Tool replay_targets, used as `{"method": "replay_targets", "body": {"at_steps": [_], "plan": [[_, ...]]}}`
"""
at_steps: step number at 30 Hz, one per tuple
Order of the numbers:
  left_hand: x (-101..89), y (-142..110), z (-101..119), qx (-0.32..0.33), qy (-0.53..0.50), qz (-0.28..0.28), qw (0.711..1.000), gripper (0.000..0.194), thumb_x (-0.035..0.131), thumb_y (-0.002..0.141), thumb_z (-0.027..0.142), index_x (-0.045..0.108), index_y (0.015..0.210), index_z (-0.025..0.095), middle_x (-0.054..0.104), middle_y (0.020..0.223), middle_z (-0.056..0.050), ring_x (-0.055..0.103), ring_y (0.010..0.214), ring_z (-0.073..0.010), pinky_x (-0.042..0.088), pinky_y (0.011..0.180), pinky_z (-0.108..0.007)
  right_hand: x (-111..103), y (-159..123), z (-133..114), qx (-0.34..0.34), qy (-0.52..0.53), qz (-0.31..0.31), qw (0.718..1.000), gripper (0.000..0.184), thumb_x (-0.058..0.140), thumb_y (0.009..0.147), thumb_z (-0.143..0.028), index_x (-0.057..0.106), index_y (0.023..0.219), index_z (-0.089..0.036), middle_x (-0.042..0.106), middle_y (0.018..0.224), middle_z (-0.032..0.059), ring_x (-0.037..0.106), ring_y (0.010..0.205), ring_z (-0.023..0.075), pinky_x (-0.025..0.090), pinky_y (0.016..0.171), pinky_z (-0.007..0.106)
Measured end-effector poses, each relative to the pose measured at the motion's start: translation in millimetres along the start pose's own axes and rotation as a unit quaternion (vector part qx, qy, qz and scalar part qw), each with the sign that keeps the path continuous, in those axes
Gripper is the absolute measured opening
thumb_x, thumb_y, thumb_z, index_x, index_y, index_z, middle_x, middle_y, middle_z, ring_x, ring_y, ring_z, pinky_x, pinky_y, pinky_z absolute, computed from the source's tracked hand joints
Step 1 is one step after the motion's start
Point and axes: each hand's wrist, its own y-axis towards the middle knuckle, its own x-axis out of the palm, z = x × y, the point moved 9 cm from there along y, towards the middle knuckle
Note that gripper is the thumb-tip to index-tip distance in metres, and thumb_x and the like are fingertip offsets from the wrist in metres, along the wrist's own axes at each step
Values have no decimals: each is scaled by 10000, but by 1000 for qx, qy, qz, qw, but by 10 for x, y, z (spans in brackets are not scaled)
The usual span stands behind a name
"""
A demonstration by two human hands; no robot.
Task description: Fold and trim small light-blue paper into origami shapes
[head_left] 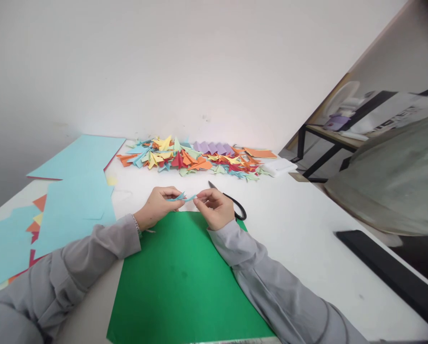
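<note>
A small folded piece of light blue paper (181, 198) is stretched between both hands, above the far edge of a green sheet (185, 272). My left hand (159, 205) pinches one end of it between thumb and fingers. At its other end, my right hand (215, 208) grips the tip with thumb and forefinger. Just beyond the right hand lie scissors (239, 204) with black handles, partly hidden by that hand. The exact shape of the folded paper is too small to make out.
Along the wall lies a pile of colourful folded paper pieces (178, 160), with purple ones (214, 147) among them. Light blue sheets (73, 210) cover the left side. A white object (279, 167) sits at back right, and a long black object (386, 272) lies along the right edge.
</note>
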Motion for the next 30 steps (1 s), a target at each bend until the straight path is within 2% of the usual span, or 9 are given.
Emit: {"method": "replay_targets", "body": {"at_steps": [6,19,30], "plan": [[6,-3,11,12,5,-2,1000,96,649,611,214,633,642,124,522,647,12,466,524,-68,384,499,-212,19,4,-6,0,0,-11,1000,123,647,635,-260,565,683,-183,588,594,5,537,507,114,417,425,221],[-3,5,44,37,48,6,998,49,629,619,170,642,632,124,533,634,3,470,571,-82,376,534,-212,1,1,-18,2,4,5,1000,151,653,623,-278,537,665,-191,570,589,-3,517,491,107,402,406,215],[-9,5,11,27,43,4,999,80,637,617,197,640,638,119,526,631,5,469,540,-78,375,503,-207,74,-18,-36,-18,-33,-35,999,114,632,645,-281,570,663,-188,580,553,-4,507,457,108,400,398,222]]}}
